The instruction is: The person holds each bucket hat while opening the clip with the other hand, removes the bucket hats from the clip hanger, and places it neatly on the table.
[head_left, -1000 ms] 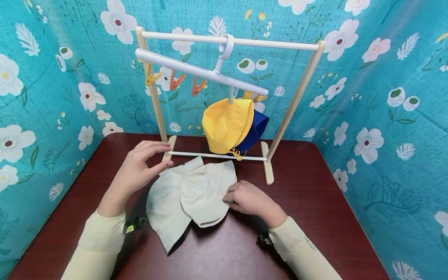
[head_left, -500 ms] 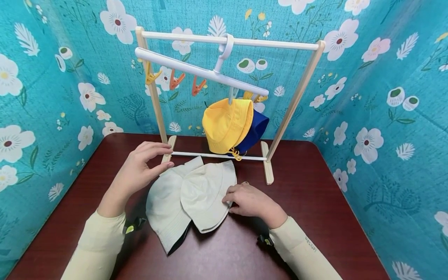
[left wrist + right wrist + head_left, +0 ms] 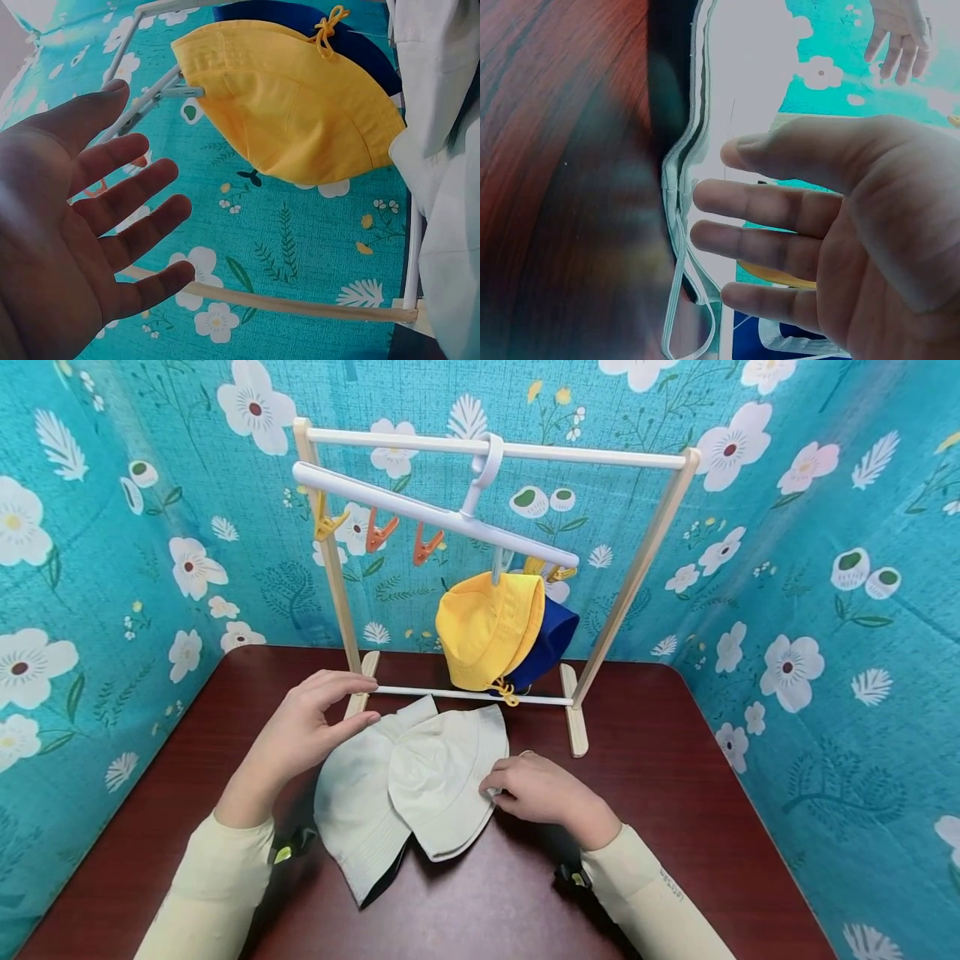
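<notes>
Flat on the dark red table (image 3: 697,827), at lower centre of the head view: front cream bucket hat (image 3: 442,777), crown toward frame left, brim toward lower right, long axis steep from upper right to lower left; partly beneath, rear cream bucket hat (image 3: 352,802), slanted likewise. At the front brim's right edge, right hand (image 3: 532,787), thumb and fingers apart, contact hard to confirm. Near the rear hat's upper left, left hand (image 3: 311,722), fingers spread. Upper centre, hanging from 1 white clip hanger (image 3: 405,506): yellow bucket hat (image 3: 480,631).
</notes>
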`<act>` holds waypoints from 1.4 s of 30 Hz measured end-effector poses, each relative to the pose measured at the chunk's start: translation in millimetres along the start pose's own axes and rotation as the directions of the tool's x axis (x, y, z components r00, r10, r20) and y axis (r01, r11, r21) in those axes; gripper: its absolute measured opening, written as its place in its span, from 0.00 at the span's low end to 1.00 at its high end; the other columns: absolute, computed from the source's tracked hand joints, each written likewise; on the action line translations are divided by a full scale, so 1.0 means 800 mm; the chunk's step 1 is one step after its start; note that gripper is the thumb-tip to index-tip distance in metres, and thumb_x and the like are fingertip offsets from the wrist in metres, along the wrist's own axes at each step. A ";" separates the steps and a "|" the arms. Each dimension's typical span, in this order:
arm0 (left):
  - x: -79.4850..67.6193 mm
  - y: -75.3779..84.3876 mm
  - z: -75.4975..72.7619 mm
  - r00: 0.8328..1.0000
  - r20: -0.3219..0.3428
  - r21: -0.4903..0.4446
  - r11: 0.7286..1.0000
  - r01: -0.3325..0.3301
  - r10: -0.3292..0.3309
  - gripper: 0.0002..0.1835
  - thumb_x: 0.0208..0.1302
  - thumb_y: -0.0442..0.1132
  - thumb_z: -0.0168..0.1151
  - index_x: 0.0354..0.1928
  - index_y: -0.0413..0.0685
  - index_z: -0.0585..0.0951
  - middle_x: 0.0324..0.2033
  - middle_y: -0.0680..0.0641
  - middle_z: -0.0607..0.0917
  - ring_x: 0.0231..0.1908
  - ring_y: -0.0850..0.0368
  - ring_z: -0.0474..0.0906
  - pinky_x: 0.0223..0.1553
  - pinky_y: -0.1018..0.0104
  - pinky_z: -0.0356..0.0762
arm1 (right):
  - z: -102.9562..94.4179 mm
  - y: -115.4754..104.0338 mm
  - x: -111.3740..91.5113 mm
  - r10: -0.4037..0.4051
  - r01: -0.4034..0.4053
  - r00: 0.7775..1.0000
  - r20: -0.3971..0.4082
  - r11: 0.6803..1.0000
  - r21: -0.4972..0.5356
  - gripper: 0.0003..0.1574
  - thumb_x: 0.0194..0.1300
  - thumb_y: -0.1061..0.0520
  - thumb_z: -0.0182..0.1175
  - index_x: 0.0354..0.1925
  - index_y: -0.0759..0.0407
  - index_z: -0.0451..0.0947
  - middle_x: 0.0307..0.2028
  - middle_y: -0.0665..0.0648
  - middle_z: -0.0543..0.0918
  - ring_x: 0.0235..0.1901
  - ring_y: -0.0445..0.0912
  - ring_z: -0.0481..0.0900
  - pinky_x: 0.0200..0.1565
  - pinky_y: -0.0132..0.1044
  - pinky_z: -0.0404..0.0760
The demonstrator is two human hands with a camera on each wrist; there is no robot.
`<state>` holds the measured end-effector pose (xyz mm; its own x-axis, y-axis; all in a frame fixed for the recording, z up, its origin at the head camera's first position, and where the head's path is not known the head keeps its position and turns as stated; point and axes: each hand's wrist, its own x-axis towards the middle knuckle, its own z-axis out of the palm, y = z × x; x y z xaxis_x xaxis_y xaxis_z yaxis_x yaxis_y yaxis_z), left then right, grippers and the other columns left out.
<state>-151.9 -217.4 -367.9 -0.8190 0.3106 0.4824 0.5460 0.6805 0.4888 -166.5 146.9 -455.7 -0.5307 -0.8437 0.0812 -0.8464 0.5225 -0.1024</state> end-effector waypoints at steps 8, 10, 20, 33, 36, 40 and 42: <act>0.000 0.003 0.008 1.000 0.003 0.004 1.000 0.000 0.000 0.24 0.60 0.48 0.76 0.58 0.55 0.85 0.55 0.52 0.85 0.59 0.54 0.78 0.58 0.47 0.77 | -0.004 0.009 -0.002 0.047 -0.047 0.998 -0.032 0.999 0.015 0.11 0.67 0.54 0.66 0.47 0.47 0.88 0.40 0.47 0.87 0.42 0.41 0.85 0.45 0.43 0.82; 0.001 0.004 0.010 1.000 -0.003 0.006 1.000 -0.011 0.011 0.23 0.60 0.48 0.76 0.58 0.55 0.85 0.55 0.52 0.85 0.58 0.54 0.78 0.57 0.48 0.77 | -0.006 0.011 -0.002 0.082 -0.081 0.995 -0.050 0.997 0.012 0.11 0.67 0.54 0.66 0.48 0.48 0.89 0.41 0.47 0.87 0.42 0.41 0.85 0.45 0.43 0.83; 0.002 0.009 0.020 0.997 -0.023 0.016 0.997 -0.076 0.076 0.24 0.58 0.46 0.78 0.57 0.55 0.85 0.56 0.53 0.85 0.58 0.55 0.77 0.58 0.49 0.76 | -0.021 0.015 -0.006 0.266 -0.264 0.959 -0.096 0.964 0.040 0.14 0.69 0.53 0.65 0.51 0.50 0.88 0.42 0.49 0.87 0.38 0.43 0.86 0.41 0.42 0.84; 0.027 0.034 0.035 0.969 -0.055 0.057 0.970 -0.236 0.239 0.23 0.58 0.46 0.78 0.55 0.52 0.86 0.56 0.49 0.85 0.59 0.50 0.78 0.61 0.44 0.71 | -0.028 0.019 -0.008 0.388 -0.362 0.911 -0.143 0.915 0.176 0.15 0.69 0.51 0.66 0.52 0.52 0.87 0.45 0.51 0.89 0.39 0.41 0.88 0.40 0.41 0.84; 0.032 0.038 0.039 0.972 -0.077 0.057 0.974 -0.218 0.222 0.23 0.59 0.47 0.78 0.56 0.51 0.86 0.56 0.49 0.85 0.61 0.50 0.78 0.68 0.42 0.66 | -0.030 0.021 -0.008 0.400 -0.371 0.901 -0.165 0.911 0.182 0.14 0.69 0.50 0.67 0.51 0.51 0.87 0.44 0.51 0.89 0.39 0.41 0.87 0.40 0.41 0.84; 0.041 0.043 0.045 0.981 -0.086 0.040 0.984 -0.172 0.175 0.24 0.61 0.48 0.76 0.58 0.51 0.85 0.56 0.50 0.85 0.60 0.52 0.78 0.72 0.44 0.63 | -0.031 0.021 -0.007 0.430 -0.402 0.883 -0.190 0.900 0.170 0.15 0.70 0.48 0.66 0.52 0.48 0.87 0.43 0.49 0.89 0.38 0.39 0.84 0.40 0.40 0.83; 0.046 0.045 0.049 0.986 -0.089 0.020 0.990 -0.139 0.140 0.24 0.61 0.49 0.76 0.58 0.52 0.85 0.56 0.51 0.85 0.59 0.53 0.78 0.67 0.49 0.69 | -0.031 0.021 -0.007 0.446 -0.416 0.872 -0.202 0.892 0.175 0.16 0.70 0.46 0.66 0.53 0.47 0.87 0.44 0.48 0.89 0.38 0.39 0.84 0.39 0.40 0.83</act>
<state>-169.3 -155.5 -361.1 -0.7155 0.3423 0.6090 0.6506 0.6439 0.4025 -178.9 163.1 -433.4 -0.8493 -0.4776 0.2250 -0.5267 0.7959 -0.2986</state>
